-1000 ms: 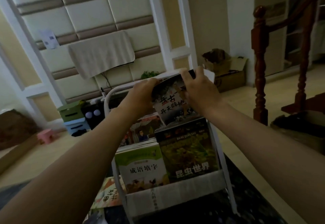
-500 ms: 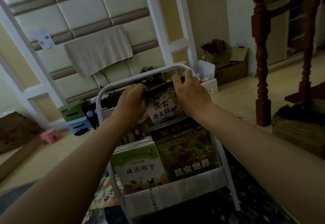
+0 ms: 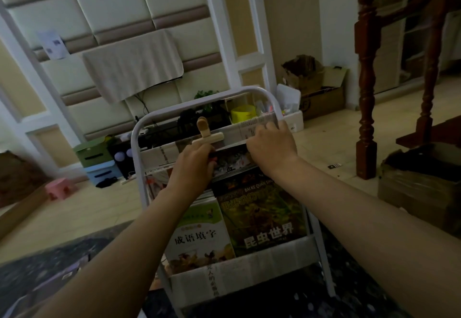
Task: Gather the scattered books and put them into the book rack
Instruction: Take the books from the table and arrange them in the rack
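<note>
"Where are the hands?"

"Both are up at the middle tier of the white book rack (image 3: 136, 153). The left hand (image 3: 192, 167) has its fingers curled round the top left corner of a book (image 3: 232, 164). The right hand (image 3: 272, 149) curls over the top right corner, with its fingertips hidden behind."

"And the book itself?"

"It is upright between the two hands, its lower part sunk into the tier behind the front row. Only a strip of the cover shows."

"What's under the hands?"

"Two books stand in the lowest pocket, touching side by side. A green book (image 3: 199, 227) is below the left wrist and a dark insect book (image 3: 264, 217) is below the right."

"Anything above?"

"A wooden clip (image 3: 207, 134) sits on the top pocket's edge, just above the left hand's knuckles."
</note>
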The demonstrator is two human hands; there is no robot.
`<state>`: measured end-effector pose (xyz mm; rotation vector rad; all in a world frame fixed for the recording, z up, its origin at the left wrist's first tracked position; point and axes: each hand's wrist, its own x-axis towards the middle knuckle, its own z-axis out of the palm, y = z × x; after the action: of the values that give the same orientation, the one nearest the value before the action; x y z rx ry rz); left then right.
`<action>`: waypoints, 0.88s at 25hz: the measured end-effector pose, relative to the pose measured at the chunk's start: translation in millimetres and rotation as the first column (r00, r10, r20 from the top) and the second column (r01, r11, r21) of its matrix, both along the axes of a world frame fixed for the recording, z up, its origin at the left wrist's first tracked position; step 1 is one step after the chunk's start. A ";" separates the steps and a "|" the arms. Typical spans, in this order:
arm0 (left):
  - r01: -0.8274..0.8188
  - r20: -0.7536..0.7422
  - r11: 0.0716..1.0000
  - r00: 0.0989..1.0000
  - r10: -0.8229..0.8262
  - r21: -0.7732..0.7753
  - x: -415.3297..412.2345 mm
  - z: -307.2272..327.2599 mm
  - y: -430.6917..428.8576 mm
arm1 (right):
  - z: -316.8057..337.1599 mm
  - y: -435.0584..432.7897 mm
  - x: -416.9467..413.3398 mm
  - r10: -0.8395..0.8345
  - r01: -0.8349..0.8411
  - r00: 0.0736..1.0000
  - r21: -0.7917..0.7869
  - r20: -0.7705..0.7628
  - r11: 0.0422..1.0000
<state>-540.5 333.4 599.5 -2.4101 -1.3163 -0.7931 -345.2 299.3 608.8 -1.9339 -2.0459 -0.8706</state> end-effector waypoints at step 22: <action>-0.054 0.003 0.988 0.999 0.055 -0.143 -54.6 9.7 -43.5 | 10.5 -27.3 -33.2 0.005 -0.019 0.990 -0.104 -0.140 0.994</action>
<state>-595.1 289.9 609.1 -2.4698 -1.4814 -0.7153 -378.4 272.0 619.3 -1.9726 -2.0571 -0.6172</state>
